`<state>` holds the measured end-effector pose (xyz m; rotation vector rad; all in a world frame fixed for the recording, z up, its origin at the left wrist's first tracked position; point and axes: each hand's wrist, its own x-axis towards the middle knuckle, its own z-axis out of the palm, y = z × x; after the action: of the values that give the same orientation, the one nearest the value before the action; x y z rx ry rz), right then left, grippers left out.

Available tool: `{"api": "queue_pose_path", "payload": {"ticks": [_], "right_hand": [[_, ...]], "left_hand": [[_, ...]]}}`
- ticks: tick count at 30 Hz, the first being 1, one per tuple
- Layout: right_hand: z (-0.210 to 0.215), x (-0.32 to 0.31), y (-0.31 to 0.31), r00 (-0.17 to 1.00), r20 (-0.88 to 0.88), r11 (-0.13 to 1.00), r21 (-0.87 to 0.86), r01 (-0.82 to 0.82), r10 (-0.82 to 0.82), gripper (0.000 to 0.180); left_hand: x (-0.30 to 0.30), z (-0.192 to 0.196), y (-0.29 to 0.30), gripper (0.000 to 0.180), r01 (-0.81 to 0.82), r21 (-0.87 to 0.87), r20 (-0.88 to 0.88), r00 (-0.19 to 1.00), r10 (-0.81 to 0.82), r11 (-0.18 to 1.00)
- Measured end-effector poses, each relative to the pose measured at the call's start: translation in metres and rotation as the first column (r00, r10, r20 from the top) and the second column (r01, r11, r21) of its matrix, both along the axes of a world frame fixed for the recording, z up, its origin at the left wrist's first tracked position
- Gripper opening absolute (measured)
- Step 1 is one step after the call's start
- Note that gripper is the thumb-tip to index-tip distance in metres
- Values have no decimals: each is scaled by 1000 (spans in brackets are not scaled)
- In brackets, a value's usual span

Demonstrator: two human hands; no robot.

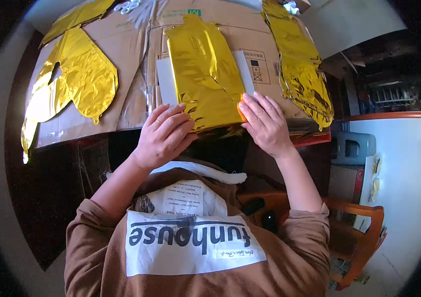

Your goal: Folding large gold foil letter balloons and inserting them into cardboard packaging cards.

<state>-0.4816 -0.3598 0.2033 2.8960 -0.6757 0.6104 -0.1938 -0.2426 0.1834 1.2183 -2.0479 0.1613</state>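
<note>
A flat, uninflated gold foil balloon (203, 64) lies lengthwise in front of me, creased across its middle, over a white sheet (246, 72) that shows at both sides. My left hand (167, 129) is closed at the balloon's near left corner, a ring on one finger. At the near right corner my right hand (265, 121) has its fingers round a small orange piece (241, 108), pressed against the foil. Most of that piece is hidden, so its kind is unclear.
Cardboard (131, 94) covers the table. More flat gold balloons lie on it: a curved one (91, 74) at left and a long one (299, 59) at right. Clear strips (145, 14) lie at the far edge. A wooden chair (363, 213) and grey-blue stool (356, 148) stand at right.
</note>
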Motion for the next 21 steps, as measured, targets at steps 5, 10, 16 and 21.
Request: {"api": "queue_pose_path", "payload": {"ticks": [5,10,16,21], "right_hand": [[-7,3,-3,999,45,998,-62,15,-12,45],[-14,11,0,990,140,991,-128,34,-16,37],[-12,14,1,988,149,986,-156,51,-28,33],[-9,13,3,984,171,995,-75,64,-51,41]], "left_hand": [[5,-3,-3,33,-13,14,23,1000,12,1000],[8,1,-7,31,-45,34,67,997,42,998],[6,5,-9,35,-48,78,23,999,47,996],[7,7,-14,37,-35,100,-5,999,36,994]]}}
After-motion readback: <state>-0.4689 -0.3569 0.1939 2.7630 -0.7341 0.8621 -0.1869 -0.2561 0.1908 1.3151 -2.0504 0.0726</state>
